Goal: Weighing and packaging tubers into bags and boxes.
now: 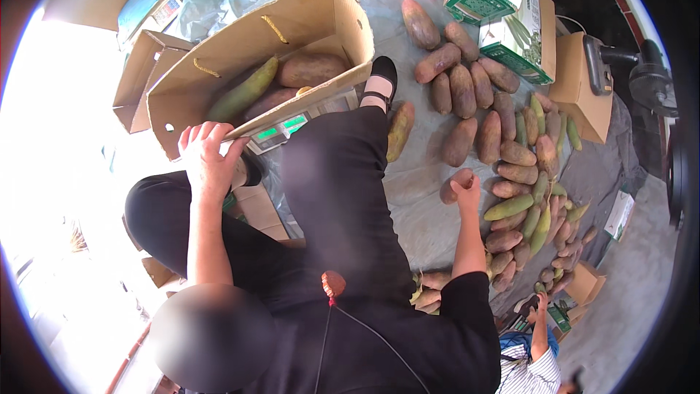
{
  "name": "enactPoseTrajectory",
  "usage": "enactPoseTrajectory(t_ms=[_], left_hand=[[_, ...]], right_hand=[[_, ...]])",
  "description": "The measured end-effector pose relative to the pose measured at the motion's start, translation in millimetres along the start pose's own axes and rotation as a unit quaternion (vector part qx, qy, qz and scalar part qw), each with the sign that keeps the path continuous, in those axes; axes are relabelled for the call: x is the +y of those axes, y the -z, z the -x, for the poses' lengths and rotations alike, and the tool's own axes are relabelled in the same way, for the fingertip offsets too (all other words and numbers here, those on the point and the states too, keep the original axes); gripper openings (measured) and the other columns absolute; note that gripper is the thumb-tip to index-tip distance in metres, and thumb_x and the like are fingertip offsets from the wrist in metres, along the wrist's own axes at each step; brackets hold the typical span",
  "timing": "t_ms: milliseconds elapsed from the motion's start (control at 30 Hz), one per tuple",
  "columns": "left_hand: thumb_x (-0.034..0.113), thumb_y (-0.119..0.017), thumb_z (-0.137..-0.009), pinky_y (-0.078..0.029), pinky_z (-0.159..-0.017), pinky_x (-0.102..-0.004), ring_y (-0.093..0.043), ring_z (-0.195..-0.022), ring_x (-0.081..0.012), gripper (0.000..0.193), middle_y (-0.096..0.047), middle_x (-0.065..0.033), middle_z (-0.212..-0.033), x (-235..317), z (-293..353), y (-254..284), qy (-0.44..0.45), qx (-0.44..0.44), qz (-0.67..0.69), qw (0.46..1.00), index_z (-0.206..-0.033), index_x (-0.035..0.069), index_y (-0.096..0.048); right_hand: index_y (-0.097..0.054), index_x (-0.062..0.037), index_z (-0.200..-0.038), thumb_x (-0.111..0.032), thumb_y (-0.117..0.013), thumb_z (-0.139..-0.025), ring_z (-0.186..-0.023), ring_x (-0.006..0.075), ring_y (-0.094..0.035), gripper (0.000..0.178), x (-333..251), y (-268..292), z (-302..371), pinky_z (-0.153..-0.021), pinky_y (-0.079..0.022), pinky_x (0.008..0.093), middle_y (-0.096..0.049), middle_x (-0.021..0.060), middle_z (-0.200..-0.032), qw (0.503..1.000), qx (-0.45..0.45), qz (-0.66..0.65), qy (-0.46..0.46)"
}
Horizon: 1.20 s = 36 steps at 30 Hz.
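My left hand is closed over the near left rim of a long open cardboard box. Inside lie a green oblong gourd-like fruit and reddish-brown ones. Against the box's near side is a scale with lit green displays; the box partly hides it. To the right, my right hand is wrapped round the end of a brown oblong fruit low over the floor sheet. Its far end is hidden by my fingers. Several similar brown fruits lie beyond it.
A large pile of brown and green fruits spreads to the right. Printed cartons and a dark fan stand at the far right. My shoe is beside the box. Another person in a striped top is at lower right.
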<state>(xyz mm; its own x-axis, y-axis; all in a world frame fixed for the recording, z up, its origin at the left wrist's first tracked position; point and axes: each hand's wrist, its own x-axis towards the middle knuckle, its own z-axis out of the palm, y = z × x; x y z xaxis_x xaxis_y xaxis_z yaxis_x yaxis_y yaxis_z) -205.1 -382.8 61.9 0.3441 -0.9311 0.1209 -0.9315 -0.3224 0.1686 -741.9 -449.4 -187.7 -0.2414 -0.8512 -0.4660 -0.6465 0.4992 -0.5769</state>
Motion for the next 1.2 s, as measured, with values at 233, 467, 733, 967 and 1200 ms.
enactPoseTrajectory(t_ms=[233, 467, 733, 967, 1200], left_hand=[[0.024, -0.076, -0.068, -0.037, -0.095, -0.0438, -0.057, -0.09, -0.0251, 0.025, -0.061, -0.0044, -0.084, -4, 4, 2, -0.001, -0.005, 0.004, 1.0, -0.084, 0.009, -0.065], [0.025, -0.076, -0.068, -0.036, -0.096, -0.044, -0.057, -0.091, -0.0253, 0.026, -0.06, -0.0045, -0.085, -3, 5, 4, 0.007, -0.016, 0.014, 1.0, -0.086, 0.009, -0.064], [0.024, -0.076, -0.068, -0.036, -0.095, -0.0438, -0.057, -0.09, -0.0261, 0.027, -0.06, -0.0051, -0.086, -5, 5, 12, 0.009, -0.022, 0.02, 1.0, -0.088, 0.009, -0.065], [0.025, -0.075, -0.069, -0.038, -0.09, -0.0415, -0.058, -0.092, -0.0269, 0.031, -0.062, -0.0066, -0.09, -8, 6, 3, -0.015, -0.017, -0.008, 1.0, -0.093, 0.009, -0.065], [0.028, -0.072, -0.074, -0.041, -0.087, -0.0406, -0.058, -0.094, -0.0285, 0.034, -0.063, -0.0077, -0.094, -18, 5, -11, -0.057, -0.023, -0.051, 0.997, -0.098, 0.006, -0.062]], right_hand=[[-0.04, 0.0029, -0.129, -0.006, -0.073, -0.073, -0.11, 0.0184, -0.052, 0.066, -193, 25, 43, -0.095, -0.042, 0.0325, -0.052, 0.0084, -0.118, 0.927, -0.05, -0.31, 0.205], [-0.038, 0.0043, -0.13, 0.005, -0.072, -0.071, -0.116, 0.0233, -0.05, 0.068, -376, 45, 102, -0.099, -0.042, 0.0367, -0.052, 0.0143, -0.121, 0.798, -0.116, -0.417, 0.42], [-0.059, -0.0122, -0.12, -0.003, -0.076, -0.062, -0.106, 0.0244, -0.056, 0.061, -476, -12, 136, -0.093, -0.042, 0.0353, -0.059, 0.0078, -0.117, 0.672, -0.019, -0.086, 0.735], [-0.065, -0.0137, -0.109, -0.011, -0.073, -0.07, -0.102, 0.0219, -0.056, 0.04, -426, -35, 129, -0.087, -0.04, 0.037, -0.061, 0.0041, -0.109, 0.745, 0.021, -0.005, 0.667], [-0.064, -0.0066, -0.102, -0.011, -0.064, -0.075, -0.088, 0.0285, -0.061, 0.027, -233, -13, 96, -0.077, -0.048, 0.0373, -0.063, 0.0119, -0.093, 0.941, 0.001, -0.088, 0.325]])
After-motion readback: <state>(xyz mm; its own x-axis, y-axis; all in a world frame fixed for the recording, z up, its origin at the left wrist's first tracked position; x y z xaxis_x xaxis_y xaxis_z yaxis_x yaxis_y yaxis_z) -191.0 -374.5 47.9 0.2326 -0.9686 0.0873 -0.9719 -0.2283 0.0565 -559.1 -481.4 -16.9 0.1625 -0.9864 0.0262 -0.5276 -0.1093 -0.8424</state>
